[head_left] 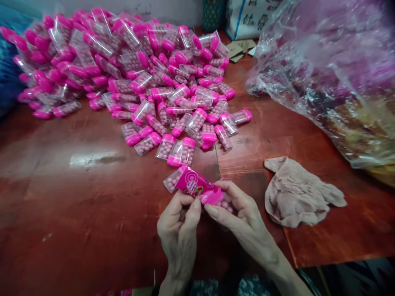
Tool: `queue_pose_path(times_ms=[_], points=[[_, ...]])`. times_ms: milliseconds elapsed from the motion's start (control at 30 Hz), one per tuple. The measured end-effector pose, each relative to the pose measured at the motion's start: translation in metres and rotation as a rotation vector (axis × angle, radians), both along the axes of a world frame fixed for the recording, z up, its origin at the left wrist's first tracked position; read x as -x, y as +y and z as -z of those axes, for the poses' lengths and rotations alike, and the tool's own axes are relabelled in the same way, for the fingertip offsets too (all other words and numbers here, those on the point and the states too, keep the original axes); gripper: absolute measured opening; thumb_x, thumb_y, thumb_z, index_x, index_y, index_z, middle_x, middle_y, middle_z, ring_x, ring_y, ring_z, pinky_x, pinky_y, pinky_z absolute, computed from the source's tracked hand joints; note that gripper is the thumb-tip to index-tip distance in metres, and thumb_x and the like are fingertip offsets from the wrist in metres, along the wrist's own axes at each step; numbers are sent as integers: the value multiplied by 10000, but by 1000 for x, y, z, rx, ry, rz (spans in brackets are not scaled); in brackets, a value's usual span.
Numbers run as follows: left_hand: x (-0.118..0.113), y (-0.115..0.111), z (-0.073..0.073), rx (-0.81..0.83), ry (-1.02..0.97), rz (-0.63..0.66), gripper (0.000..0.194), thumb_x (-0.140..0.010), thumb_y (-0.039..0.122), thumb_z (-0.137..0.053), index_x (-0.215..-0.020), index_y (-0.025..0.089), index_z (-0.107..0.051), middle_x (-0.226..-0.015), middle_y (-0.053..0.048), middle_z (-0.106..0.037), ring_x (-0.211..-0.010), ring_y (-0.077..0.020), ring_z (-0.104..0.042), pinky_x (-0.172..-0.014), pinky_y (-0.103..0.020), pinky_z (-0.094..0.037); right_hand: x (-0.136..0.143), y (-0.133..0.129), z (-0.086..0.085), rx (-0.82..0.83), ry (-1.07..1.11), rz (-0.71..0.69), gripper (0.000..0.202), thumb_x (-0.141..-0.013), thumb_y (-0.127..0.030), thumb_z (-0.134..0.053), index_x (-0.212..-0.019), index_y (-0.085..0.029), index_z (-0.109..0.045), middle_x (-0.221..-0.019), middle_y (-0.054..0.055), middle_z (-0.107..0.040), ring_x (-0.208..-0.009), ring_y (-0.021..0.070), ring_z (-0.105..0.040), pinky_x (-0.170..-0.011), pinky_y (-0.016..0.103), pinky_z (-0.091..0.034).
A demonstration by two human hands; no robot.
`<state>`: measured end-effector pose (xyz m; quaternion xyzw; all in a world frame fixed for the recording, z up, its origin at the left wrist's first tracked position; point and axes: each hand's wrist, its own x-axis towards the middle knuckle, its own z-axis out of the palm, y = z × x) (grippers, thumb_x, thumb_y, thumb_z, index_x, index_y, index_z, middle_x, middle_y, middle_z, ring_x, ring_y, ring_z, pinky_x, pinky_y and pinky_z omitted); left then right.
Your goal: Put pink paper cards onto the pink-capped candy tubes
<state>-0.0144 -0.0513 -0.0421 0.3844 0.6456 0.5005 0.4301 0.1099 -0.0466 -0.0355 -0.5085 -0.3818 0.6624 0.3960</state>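
Observation:
Near the table's front, my left hand [182, 224] pinches a flat pink printed label sleeve [197, 185] between thumb and fingers. My right hand [247, 211] is closed around a small clear candy container [226, 204] with pink balls inside. The sleeve's right end meets this container; whether it is around it or only against it I cannot tell. Just beyond the sleeve's left end lies another candy container [173, 180], partly covered by the sleeve. A large heap of pink-capped candy containers [185, 98] spreads over the table behind my hands.
A crumpled pale cloth [299, 195] lies right of my hands on the brown table [92, 213]. A big clear plastic bag [327, 82] fills the right back. Cardboard pieces [240, 49], a white printed bag [249, 18] and a blue bag [10, 61] stand farther off.

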Motion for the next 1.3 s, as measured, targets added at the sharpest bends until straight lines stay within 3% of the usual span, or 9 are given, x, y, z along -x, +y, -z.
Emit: queue_pose_path(times_ms=[100, 167, 400, 567, 700, 867, 967, 1167, 1300], points=[[2, 3, 0, 94, -436, -12, 132, -707, 186, -630, -592, 175, -566, -526, 40, -567, -501, -97, -497, -520, -200, -405, 0, -1, -2, 69, 107, -21, 276, -759, -320, -664, -1000, -242, -552, -680, -48, -462, -581, 74, -367, -498, 175, -301], [2, 5, 1, 116, -548, 7, 123, -699, 177, -645, -598, 165, -577, -540, 28, -594, -508, -95, -520, -545, -205, -433, -1, -1, -2, 103, 170, -27, 273, -761, -312, -665, -997, -237, -548, -699, -44, -482, -579, 67, -373, -496, 168, -298], [3, 7, 5, 108, -534, 27, 133, -593, 110, -743, -655, 160, -637, -596, 35, -641, -528, -73, -577, -547, -162, -469, -7, 2, -4, 119, 216, -10, 252, -772, -288, -655, -985, -219, -541, -729, -38, -507, -594, 66, -394, -503, 162, -305], [4, 6, 3, 149, -529, 78, 96, -639, 123, -719, -644, 154, -627, -569, 22, -644, -516, -83, -580, -542, -175, -476, -7, 2, -5, 115, 198, -18, 260, -775, -282, -646, -1001, -211, -538, -721, -36, -515, -582, 68, -402, -502, 168, -312], [-1, 6, 1, 73, -446, 47, 110, -660, 127, -707, -739, 166, -642, -681, 13, -661, -621, -93, -607, -612, -175, -488, 2, 0, -5, 45, 113, 80, 229, -785, -295, -629, -985, -223, -545, -738, -35, -551, -594, 80, -438, -526, 175, -352], [-5, 9, 2, 47, -699, 211, 225, -696, 164, -676, -896, 191, -577, -800, -25, -658, -700, -151, -634, -642, -260, -510, 19, -6, 0, 19, 126, 239, 267, -773, -280, -633, -1004, -219, -514, -773, -13, -622, -653, 108, -544, -597, 200, -439], [-6, 10, 1, 82, -789, 242, 243, -712, 139, -648, -927, 190, -548, -795, -25, -651, -679, -145, -630, -633, -263, -506, 27, -9, 8, -22, 38, 303, 316, -751, -244, -647, -1022, -215, -488, -746, -6, -643, -605, 114, -562, -568, 210, -457], [-11, 9, -3, 159, -829, 91, 183, -706, 70, -629, -810, 185, -533, -717, 17, -655, -633, -107, -631, -647, -238, -511, 30, -14, 17, -176, -351, 271, 273, -767, -250, -618, -1014, -222, -506, -690, -11, -629, -601, 140, -592, -564, 234, -475], [-11, 7, -4, 137, -788, 39, 181, -669, 69, -667, -769, 173, -558, -692, 15, -675, -597, -98, -629, -610, -211, -511, 29, -16, 15, -216, -416, 243, 255, -772, -276, -611, -1005, -227, -518, -694, -9, -616, -591, 141, -590, -554, 237, -482]])
